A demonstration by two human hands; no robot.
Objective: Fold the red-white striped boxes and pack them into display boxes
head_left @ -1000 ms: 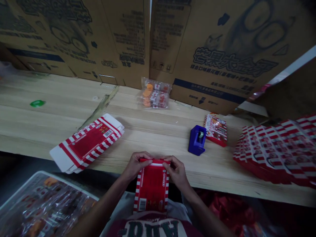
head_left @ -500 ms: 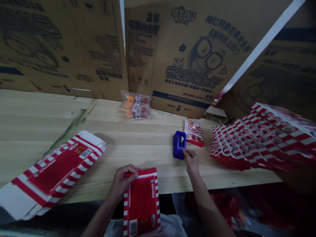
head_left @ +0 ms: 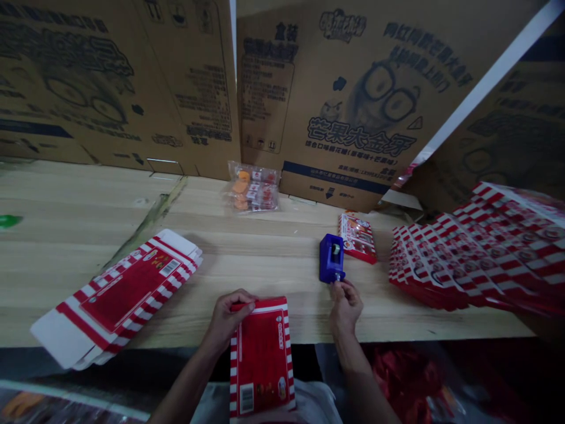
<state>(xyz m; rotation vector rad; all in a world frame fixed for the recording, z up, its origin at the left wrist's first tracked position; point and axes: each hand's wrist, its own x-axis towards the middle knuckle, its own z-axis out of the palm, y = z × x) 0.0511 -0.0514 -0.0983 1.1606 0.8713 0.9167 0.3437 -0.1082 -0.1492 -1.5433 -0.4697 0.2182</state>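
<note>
My left hand (head_left: 232, 321) is closed on the top end of a red box with striped white edges (head_left: 262, 359), its back panel and barcode facing up, at the table's front edge. My right hand (head_left: 345, 306) is at the front end of a blue tape dispenser (head_left: 330, 259), thumb and fingers pinched on the tape end by the cutter. The dispenser stands on the table with a roll inside. Touching its right side or just behind it lies a small red-and-white box (head_left: 357, 237), front up.
Flattened striped cartons (head_left: 128, 288) lie stacked at left. Clear packets with orange pieces (head_left: 253, 188) lie by the tall cardboard cartons (head_left: 344, 106) at the back. Rows of striped boxes (head_left: 468, 253) stand at right. A green object (head_left: 7, 221) is at far left.
My right hand has moved slightly toward me, to the dispenser's cutter end, and now pinches the tape there. My left hand keeps its hold on the red box. The view has shifted left.
</note>
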